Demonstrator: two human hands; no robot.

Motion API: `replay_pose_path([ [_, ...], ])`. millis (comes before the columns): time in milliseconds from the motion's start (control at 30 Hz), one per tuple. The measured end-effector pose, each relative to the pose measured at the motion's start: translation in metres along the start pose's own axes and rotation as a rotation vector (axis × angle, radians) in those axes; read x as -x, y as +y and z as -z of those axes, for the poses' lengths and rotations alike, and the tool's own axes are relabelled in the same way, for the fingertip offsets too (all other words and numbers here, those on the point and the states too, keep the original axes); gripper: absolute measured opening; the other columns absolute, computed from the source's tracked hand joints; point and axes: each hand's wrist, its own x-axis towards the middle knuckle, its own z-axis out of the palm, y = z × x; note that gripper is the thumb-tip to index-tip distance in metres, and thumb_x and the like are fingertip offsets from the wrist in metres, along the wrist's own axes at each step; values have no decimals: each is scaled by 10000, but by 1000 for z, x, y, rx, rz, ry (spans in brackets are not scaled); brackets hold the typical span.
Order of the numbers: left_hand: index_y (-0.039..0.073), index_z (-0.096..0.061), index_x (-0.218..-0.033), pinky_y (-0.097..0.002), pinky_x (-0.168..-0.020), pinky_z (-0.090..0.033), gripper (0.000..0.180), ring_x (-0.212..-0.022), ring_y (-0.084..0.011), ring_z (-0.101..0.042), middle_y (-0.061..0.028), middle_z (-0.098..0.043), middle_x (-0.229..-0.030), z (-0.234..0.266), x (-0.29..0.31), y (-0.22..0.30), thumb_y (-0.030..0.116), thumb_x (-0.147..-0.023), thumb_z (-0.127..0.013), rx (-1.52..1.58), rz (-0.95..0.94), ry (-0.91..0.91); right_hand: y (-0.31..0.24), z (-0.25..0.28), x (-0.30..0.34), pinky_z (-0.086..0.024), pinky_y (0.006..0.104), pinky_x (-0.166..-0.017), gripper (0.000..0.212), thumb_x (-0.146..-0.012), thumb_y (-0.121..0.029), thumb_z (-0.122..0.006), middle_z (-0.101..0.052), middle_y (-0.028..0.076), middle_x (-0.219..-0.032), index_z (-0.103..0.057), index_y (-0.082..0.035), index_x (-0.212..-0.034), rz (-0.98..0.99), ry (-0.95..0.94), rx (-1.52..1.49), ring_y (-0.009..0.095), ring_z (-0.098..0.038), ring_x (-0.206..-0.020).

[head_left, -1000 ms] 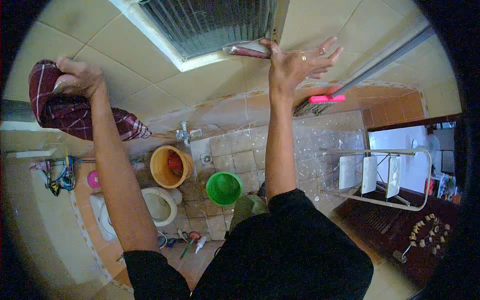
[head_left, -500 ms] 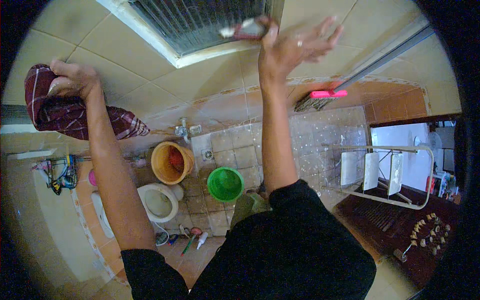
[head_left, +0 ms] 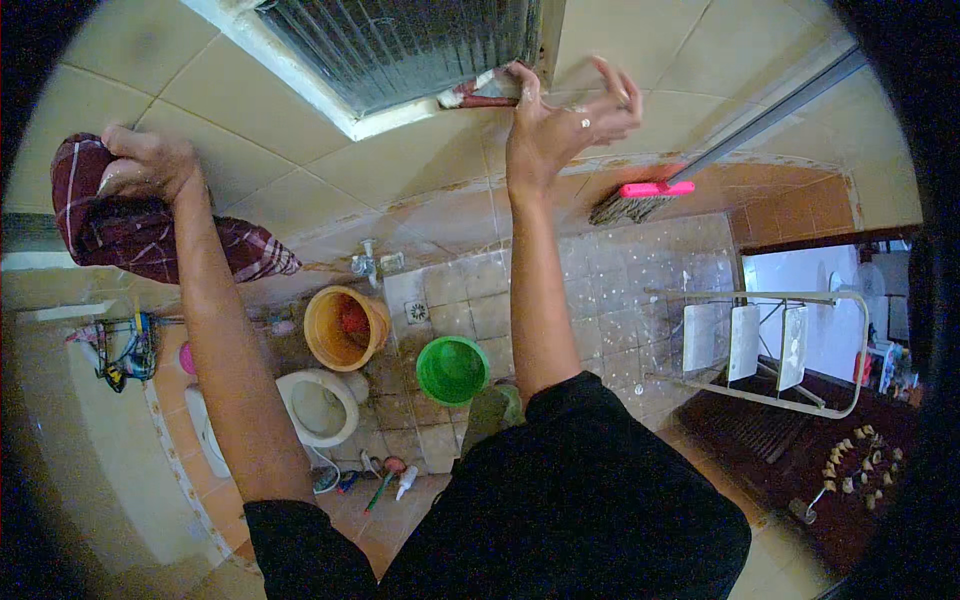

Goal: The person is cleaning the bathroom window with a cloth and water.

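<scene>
Right hand (head_left: 560,130) fingers pinch small red-white rag (head_left: 478,92) at louvred glass window (head_left: 400,40) sill; left hand (head_left: 145,165) grips maroon checked cloth (head_left: 130,225). Wiping apparently midway.

A dark maroon checked cloth (head_left: 120,225) with thin pale stripes is being gripped at its bunched upper end by the left hand (head_left: 145,165) and pressed against the beige wall tiles; the rest is hanging loose, one corner trailing off to the right. A smaller red-and-white rag (head_left: 475,92) is being pinched in the fingers of the right hand (head_left: 555,125) and held crumpled against the lower corner of the window frame (head_left: 330,105).
</scene>
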Motion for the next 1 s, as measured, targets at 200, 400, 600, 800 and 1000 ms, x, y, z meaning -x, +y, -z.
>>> replay_pose_path([
  [200,-157,-421,-928,-545,-731,-453,552,-812,-495,-593,-367,-585,-834,-6,2,2,381,-878,-537,43,-128,-1,19,-1,-8,-306,473,-923,395,-668,-183,-859,-490,88,-1106,-664,-206,-1010,215,19,-78,278,-440,-1066],
  [400,-178,-398,-982,-545,-766,-438,616,-811,-500,-579,-355,-581,-816,-9,4,3,409,-871,-548,120,-51,65,28,7,-20,-346,379,-888,300,-709,-88,-815,-508,42,-1089,-734,-183,-981,512,-201,24,237,-432,-1034],
  [600,-179,-402,-1018,-572,-885,-393,689,-993,-512,-541,-424,-521,-1017,-19,10,-20,490,-897,-513,44,-187,-132,46,74,-22,-467,341,-758,256,-798,-8,-714,-605,96,-988,-599,-86,-1013,318,-328,-386,244,-590,-920],
  [800,-286,-175,-1297,-552,-1094,-267,949,-1256,-561,-366,-520,-292,-1302,-34,-10,-42,551,-921,-418,58,-29,-55,59,202,53,-482,284,-689,260,-918,72,-513,-628,138,-1041,-454,-91,-1112,-988,-760,-774,191,-618,-849],
  [1000,-283,-111,-1346,-537,-1125,-254,925,-1326,-557,-304,-536,-206,-1360,-52,-16,-36,478,-928,-430,261,0,-135,69,287,57,-468,277,-669,405,-839,146,-501,-572,158,-1173,-458,-51,-1191,-1274,-908,-998,178,-568,-770],
])
